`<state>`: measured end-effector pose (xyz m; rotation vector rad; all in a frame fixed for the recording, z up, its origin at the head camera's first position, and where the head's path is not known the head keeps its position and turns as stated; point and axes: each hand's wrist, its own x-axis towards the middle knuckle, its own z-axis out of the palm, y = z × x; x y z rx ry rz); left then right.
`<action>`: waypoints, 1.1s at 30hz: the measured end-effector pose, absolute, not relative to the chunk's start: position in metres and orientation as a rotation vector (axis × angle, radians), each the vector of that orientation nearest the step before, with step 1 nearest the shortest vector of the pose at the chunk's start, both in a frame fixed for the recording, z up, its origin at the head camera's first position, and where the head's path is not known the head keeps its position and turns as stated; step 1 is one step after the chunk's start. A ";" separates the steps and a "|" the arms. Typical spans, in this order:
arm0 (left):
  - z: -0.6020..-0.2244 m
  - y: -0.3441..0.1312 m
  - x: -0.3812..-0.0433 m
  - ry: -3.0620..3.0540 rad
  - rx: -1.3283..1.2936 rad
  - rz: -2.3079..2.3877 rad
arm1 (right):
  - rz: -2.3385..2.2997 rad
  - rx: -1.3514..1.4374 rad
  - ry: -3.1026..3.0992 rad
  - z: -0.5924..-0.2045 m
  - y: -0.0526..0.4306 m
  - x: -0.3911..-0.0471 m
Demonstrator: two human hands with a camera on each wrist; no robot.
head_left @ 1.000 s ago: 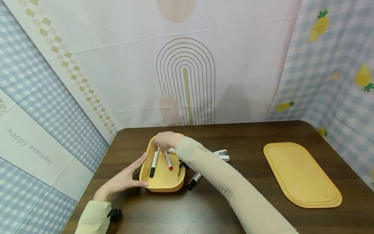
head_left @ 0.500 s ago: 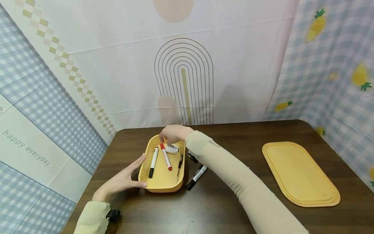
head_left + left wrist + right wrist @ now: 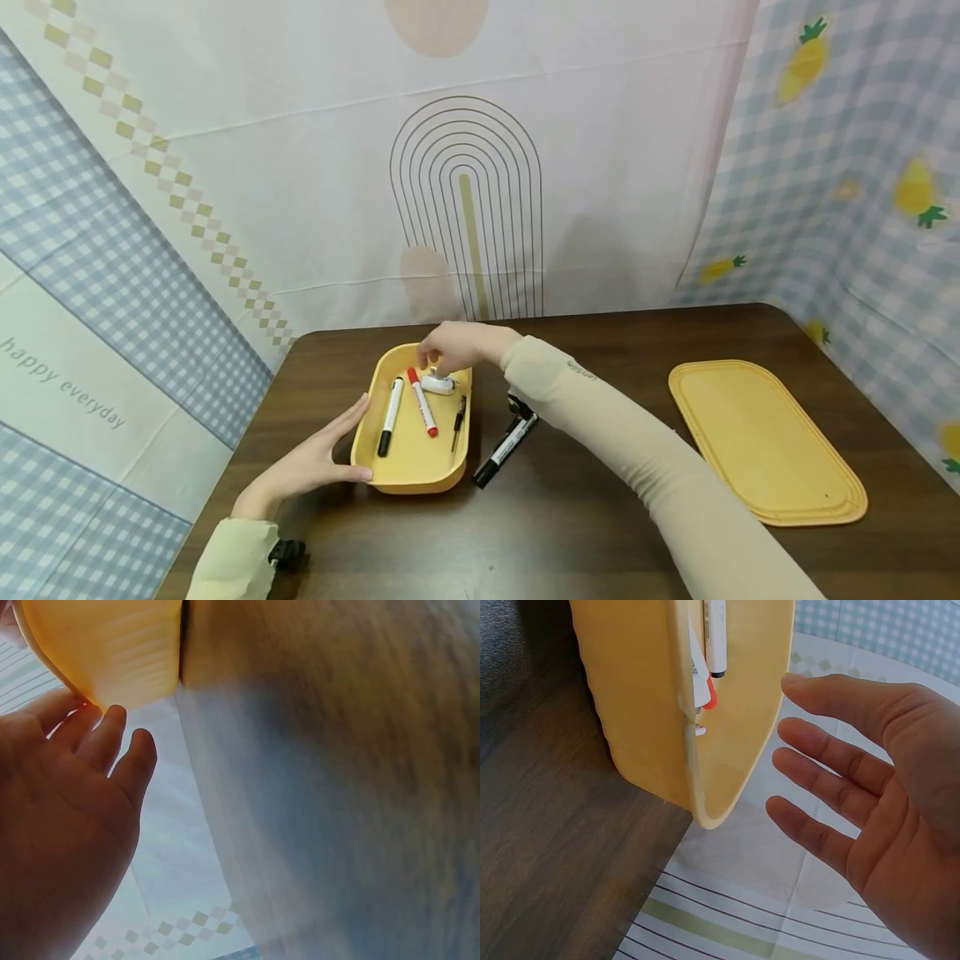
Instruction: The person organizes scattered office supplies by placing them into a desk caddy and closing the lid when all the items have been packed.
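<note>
My left hand [image 3: 318, 458] rests against the left side of a yellow bin [image 3: 420, 467], fingers straight and thumb on its near corner. My right hand [image 3: 465, 344] is over the bin's far right rim. In the right wrist view its fingers [image 3: 810, 829] are spread and hold nothing. Inside the bin lie a white marker with a black cap [image 3: 390, 419], a white marker with red ends [image 3: 423, 406] and a thin black-handled tool [image 3: 457, 425]. A small white object [image 3: 437, 384], perhaps a stapler, sits near the right fingers; whether they touch it I cannot tell.
Right of the bin, a black-capped marker [image 3: 506, 448] lies on the dark wooden table [image 3: 420, 550], partly under the right forearm. A yellow lid [image 3: 768, 442] lies flat at the right. A patterned cloth [image 3: 592, 167] hangs behind the table.
My right hand has drawn back to the right from inside the bin, uncovering the red-ended marker and the white object. My left hand has stayed on the bin.
</note>
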<state>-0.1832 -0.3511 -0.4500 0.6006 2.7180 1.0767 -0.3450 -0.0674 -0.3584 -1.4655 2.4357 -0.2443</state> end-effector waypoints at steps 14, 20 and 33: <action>-0.447 -0.350 -0.183 2.710 0.609 1.085 | -0.515 -1.400 2.484 -0.346 -0.008 -0.357; -0.445 -0.350 -0.184 2.702 0.603 1.094 | -0.537 -1.348 2.517 -0.351 0.016 -0.360; -0.446 -0.348 -0.182 2.700 0.600 1.090 | -0.463 -1.394 2.481 -0.386 0.042 -0.329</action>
